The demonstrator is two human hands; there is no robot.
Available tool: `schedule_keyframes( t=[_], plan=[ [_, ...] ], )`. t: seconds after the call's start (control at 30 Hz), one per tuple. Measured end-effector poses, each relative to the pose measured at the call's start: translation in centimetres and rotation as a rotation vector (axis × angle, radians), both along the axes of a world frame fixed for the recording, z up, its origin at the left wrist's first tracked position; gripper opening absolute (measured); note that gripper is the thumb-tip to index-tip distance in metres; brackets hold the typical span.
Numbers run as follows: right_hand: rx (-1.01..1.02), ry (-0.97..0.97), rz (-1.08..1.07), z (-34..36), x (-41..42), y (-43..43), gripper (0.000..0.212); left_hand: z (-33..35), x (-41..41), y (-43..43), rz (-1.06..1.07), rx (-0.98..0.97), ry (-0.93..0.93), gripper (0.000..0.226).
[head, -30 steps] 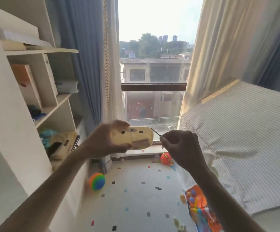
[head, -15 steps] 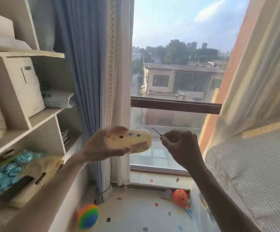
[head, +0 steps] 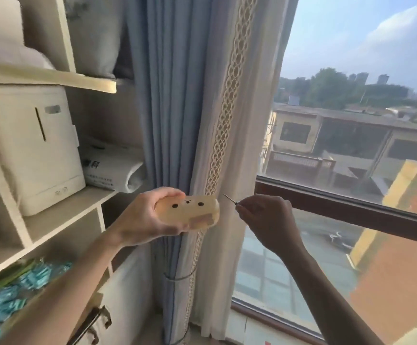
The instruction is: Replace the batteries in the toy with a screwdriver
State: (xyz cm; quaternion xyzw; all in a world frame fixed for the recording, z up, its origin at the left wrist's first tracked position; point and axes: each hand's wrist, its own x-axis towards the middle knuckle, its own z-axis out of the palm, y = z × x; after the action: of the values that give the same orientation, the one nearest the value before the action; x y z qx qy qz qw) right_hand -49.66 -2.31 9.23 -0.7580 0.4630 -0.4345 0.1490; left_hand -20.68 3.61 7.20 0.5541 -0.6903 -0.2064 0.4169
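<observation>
Before the curtain, left hand (head: 140, 220) around rounded yellow plastic toy (head: 188, 212), right hand (head: 269, 220) pinching thin metal screwdriver (head: 229, 199).

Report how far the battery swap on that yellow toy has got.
Done: both items are picked up. The left hand grips the yellow toy, and the right hand pinches a thin screwdriver.
In hand: the tip points toward the toy's right end but stands clear of it.
Left: no opened compartment, loose screw or battery is visible, so unscrewing, swapping and closing apparently all remain.
</observation>
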Motion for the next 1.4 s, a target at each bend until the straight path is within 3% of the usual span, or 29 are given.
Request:
schedule_keyframes(
  t=[0.23,0.33,0.43,0.57,0.63,0.73,1.07,1.2,1.4],
  plan=[
    [0.040,0.068,0.337,1.2,15.5,-12.4,0.016,0.3,12.1,-2.6,0.387,-0.010,-0.064,0.080],
    [0.054,0.019,0.502,1.2,22.5,-16.1,0.003,-0.2,15.9,-2.3,0.572,0.014,-0.075,0.075],
    [0.009,0.030,0.726,0.6,28.8,-18.6,0.008,-0.7,18.1,-1.6,0.754,0.037,-0.103,0.084],
    [0.145,0.139,0.918,0.0,35.0,-20.4,0.006,-1.0,19.6,-1.0,0.954,0.138,-0.111,0.086],
    [0.154,0.187,0.977,-0.6,37.8,-21.1,0.016,-1.5,19.9,-1.1,1.045,0.183,-0.096,0.090],
    [0.091,0.320,0.997,-2.4,41.3,-21.3,0.030,-3.0,20.4,-1.7,1.146,0.250,-0.108,0.081],
    [-0.079,0.546,0.934,-8.4,45.9,-18.3,0.015,-8.0,21.7,-0.8,1.256,0.445,-0.104,0.068],
    [-0.222,0.648,0.867,-9.2,45.8,-17.3,0.014,-8.2,21.8,-1.4,1.231,0.448,-0.077,0.077],
    [-0.282,0.698,0.814,-10.1,45.9,-16.3,0.016,-9.3,21.5,-1.5,1.248,0.402,-0.239,0.072]
  ],
)
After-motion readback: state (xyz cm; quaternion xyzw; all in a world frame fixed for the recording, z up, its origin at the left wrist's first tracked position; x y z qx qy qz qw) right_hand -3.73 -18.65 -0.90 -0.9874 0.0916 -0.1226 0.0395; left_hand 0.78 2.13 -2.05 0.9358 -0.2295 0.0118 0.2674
